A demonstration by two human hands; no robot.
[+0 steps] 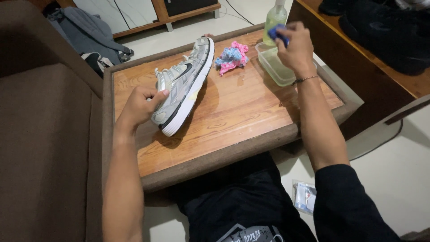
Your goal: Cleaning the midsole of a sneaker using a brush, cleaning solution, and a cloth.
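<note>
The grey-and-white running shoe (184,83) lies tipped on its side on the wooden tabletop (233,112), its long axis diagonal, toe toward the far right, heel near the person. The left hand (139,105) clamps the heel, fingers curled, thumb on top. The right hand (295,45) pinches a blue cloth (275,32) above the clear plastic tub (275,67), beside a pink-and-blue rag (232,57). Drips from the cloth could wet the wood; a loose heel grip could let the shoe roll.
</note>
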